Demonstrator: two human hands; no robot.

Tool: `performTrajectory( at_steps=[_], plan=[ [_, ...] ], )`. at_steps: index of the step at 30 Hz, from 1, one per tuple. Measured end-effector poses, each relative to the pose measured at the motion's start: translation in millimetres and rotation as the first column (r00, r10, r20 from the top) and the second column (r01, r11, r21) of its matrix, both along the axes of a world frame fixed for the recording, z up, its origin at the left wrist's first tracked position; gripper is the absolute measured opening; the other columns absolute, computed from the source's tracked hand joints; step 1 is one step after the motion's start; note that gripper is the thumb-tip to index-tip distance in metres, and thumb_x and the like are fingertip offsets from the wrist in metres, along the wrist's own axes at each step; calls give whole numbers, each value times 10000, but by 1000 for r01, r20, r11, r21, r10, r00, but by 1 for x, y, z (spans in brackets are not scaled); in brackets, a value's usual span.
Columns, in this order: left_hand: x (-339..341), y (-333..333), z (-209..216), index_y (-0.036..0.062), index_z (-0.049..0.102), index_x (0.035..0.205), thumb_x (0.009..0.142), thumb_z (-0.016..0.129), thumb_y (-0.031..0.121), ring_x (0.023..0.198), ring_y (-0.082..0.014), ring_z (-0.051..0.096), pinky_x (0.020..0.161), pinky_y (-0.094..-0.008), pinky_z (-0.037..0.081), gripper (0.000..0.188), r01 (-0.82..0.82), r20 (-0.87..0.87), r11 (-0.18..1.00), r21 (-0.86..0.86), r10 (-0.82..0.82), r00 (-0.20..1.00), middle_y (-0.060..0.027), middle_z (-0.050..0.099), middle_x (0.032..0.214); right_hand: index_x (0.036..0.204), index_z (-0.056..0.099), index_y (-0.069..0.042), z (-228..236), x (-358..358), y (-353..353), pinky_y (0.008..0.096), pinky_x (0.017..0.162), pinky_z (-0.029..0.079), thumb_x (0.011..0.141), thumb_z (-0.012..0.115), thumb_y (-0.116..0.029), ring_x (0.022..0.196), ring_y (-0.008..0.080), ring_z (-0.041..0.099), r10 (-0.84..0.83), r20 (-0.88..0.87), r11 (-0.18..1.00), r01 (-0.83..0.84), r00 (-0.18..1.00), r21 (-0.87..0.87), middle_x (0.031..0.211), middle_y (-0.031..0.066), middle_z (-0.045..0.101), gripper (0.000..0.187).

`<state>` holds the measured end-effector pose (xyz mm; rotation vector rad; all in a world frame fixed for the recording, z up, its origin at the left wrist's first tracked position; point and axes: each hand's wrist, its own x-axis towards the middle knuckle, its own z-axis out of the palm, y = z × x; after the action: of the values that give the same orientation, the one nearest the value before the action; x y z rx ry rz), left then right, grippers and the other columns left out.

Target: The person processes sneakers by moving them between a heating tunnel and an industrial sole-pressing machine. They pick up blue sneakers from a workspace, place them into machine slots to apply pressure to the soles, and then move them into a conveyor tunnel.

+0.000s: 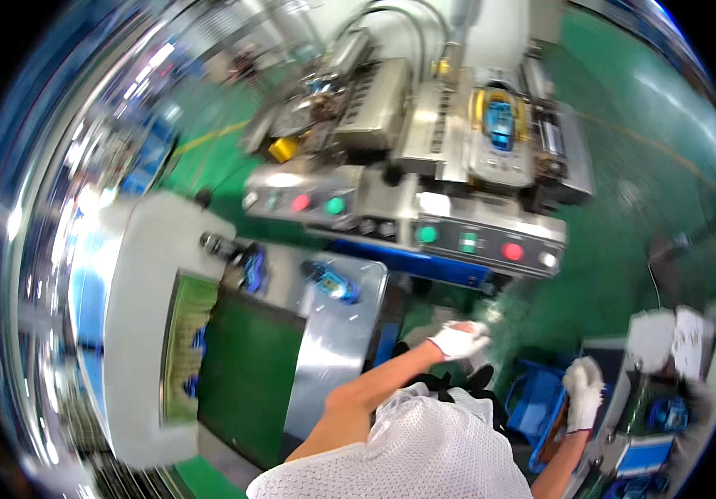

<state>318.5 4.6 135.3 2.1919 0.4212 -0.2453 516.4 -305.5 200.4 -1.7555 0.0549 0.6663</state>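
My left hand (pixel 460 339), in a white glove, is held out in front of my body, below the machine's control panel. Motion smears its fingers, and I make out nothing held in it. My right hand (pixel 582 393), also gloved in white, is at my right side, beside a blue plastic crate (pixel 534 407). Its fingers look loosely extended, with no object visible in them. A blue shoe-shaped part (pixel 332 282) lies on the metal table (pixel 325 358) to the left. Another blue part (pixel 499 125) sits in the machine's right-hand fixture.
Ahead stands a metal machine with a control panel (pixel 487 241) bearing green and red buttons. On the left is a pale machine housing (pixel 138 333) with a lit opening. A rack (pixel 632 399) with blue parts stands at the right. Green floor (pixel 624 166) surrounds the machine.
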Motion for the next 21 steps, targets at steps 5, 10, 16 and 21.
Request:
performTrajectory(
  at_steps=[5, 10, 16, 21],
  plan=[
    [-311, 139, -6, 85, 699, 1116, 942, 585, 397, 1074, -390, 666, 935, -491, 513, 374, -680, -162, 557, 477, 816, 555, -180, 712, 1132, 1387, 525, 31, -83, -54, 133, 391, 998, 516, 944, 681, -124, 1155, 291, 650, 728, 156, 681, -677, 668, -278, 1290, 213, 645, 496],
    [-561, 101, -69, 140, 666, 1206, 918, 628, 305, 1134, -342, 661, 962, -515, 500, 334, -837, 132, -356, 417, 934, -332, -152, 699, 1202, 1348, 537, 52, -70, -136, 235, 394, 999, 523, 921, 689, -137, 1140, 311, 671, 946, 53, 306, -827, 320, -472, 1247, 237, 670, 490],
    [-685, 65, -158, 122, 479, 1435, 898, 656, 188, 1333, -367, 502, 1078, -557, 425, 569, -753, 23, -455, 476, 862, -506, -159, 497, 1449, 1265, 636, -27, -83, -174, 294, 397, 954, 534, 882, 730, -259, 1098, 303, 691, 987, -76, 70, -807, 141, -587, 1174, 182, 719, 457],
    [-841, 106, -156, 110, 333, 1537, 956, 578, 202, 1287, -385, 538, 972, -564, 492, 637, -408, 284, -666, 624, 680, -676, -182, 417, 1513, 1251, 650, -23, -102, -136, 303, 393, 1020, 489, 874, 733, -283, 1150, 309, 657, 935, -348, -225, -636, 74, -738, 1207, 191, 699, 466]
  ],
)
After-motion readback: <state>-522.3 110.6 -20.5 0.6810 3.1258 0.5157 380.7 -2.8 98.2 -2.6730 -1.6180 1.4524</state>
